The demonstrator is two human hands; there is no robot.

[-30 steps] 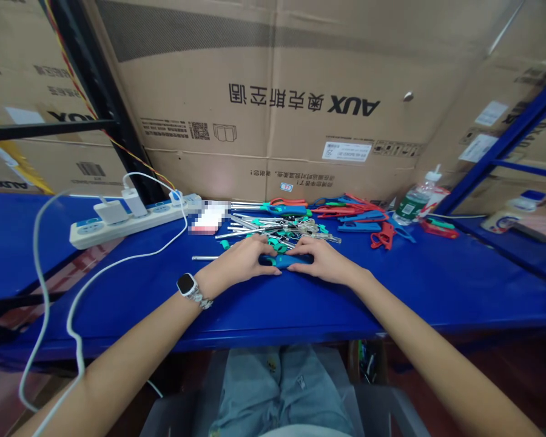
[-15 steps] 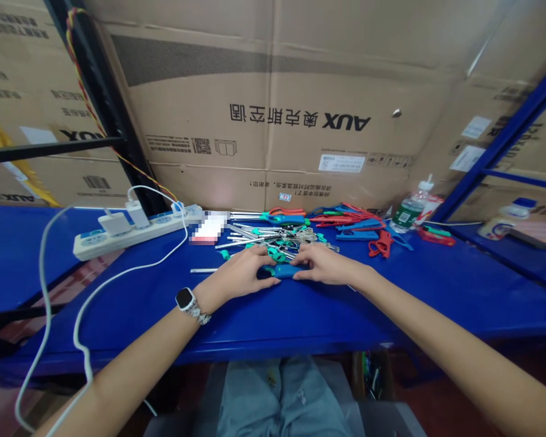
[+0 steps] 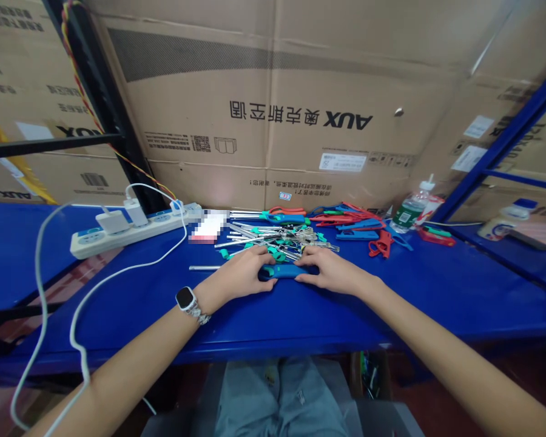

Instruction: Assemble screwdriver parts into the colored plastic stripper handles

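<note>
A big box (image 3: pixel 273 145) stands behind the back edge of the bench (image 3: pixel 368 325). The handle (image 3: pixel 286 271) is near the middle of the bench, between the left hand (image 3: pixel 246 272) and the right hand (image 3: pixel 334 271), and its rod (image 3: pixel 202 268) sticks out toward the left edge. Just behind it is a pile of rods (image 3: pixel 250 238). Right of the pile lies a heap of parts (image 3: pixel 359 232). Next comes a bottle (image 3: pixel 408 212), near the back right corner. A power strip (image 3: pixel 152 226) sits by the back left corner, with plugs (image 3: pixel 113 221) in it.

White power strip (image 3: pixel 139 229), clear drink bottle (image 3: pixel 412 209), cardboard (image 3: pixel 200 115) standing behind
</note>
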